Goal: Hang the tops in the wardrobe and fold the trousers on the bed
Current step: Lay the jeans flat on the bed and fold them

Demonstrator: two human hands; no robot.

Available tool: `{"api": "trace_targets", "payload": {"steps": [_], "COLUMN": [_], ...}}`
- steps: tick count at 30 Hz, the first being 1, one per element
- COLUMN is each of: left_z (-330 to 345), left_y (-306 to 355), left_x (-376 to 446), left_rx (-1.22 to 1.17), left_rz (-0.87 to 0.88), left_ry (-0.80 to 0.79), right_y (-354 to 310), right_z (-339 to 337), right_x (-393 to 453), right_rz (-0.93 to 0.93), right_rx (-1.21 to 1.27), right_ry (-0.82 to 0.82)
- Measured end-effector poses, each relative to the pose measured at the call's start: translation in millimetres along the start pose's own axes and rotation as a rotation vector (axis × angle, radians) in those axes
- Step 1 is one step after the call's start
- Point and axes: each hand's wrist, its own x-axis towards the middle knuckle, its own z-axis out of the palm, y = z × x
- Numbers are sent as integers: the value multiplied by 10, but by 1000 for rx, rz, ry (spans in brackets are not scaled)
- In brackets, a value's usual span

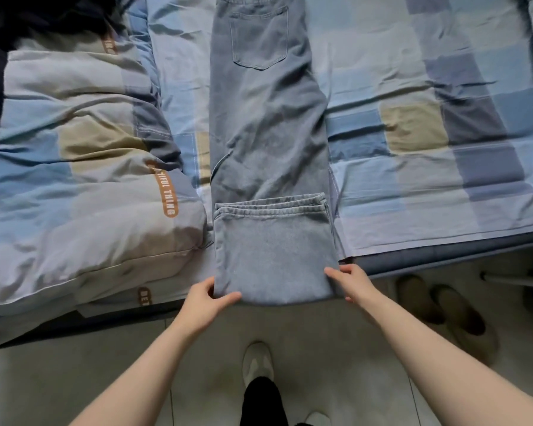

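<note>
Head view. Duvet [83, 167] left of the jeans [268, 124]; its orange tag reads "THING", the rest unclear. Jeans lie lengthwise on the bed [428, 124], back pocket up, hems doubled back over the legs; the fold sits at the bed's near edge. Left hand [205, 302] pinches the fold's left corner, right hand [353, 284] its right corner. Open sheet right of the jeans. Slippers [443, 305] on the floor, right.

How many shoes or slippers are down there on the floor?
4 in view. Two brown slippers lie side by side on the floor right of the bed. One pale shoe is on the person's foot at bottom centre, and another pale shoe's toe peeks beside it. More may hide under the bed.
</note>
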Motion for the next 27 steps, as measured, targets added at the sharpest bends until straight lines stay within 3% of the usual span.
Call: {"api": "trace_targets", "payload": {"steps": [3, 6, 10, 15, 18, 21, 27], "left_z": [-20, -31, 92, 166, 14, -208, -599], "left_y": [-76, -78, -110, -3, 158, 445, 1237], "left_x": [-23, 28, 26, 68, -54, -265, -222], "left_rx": [174, 197, 212, 95, 60, 1, 66], "left_rz": [75, 71, -168, -319, -286, -185, 11], "left_ry": [-46, 62, 312, 373, 330, 273, 177], "right_y": [56, 85, 233, 256, 191, -42, -800], "right_z": [-39, -112, -35, 19, -77, -275, -589], "right_x": [-5, -1, 46, 7, -139, -330, -447], "right_rz": [-77, -190, -142, -79, -95, -90, -151], "right_rx": [-117, -174, -203, 51, 197, 336, 314], "right_ry": [-74, -68, -37, -59, -2, -98, -111]}}
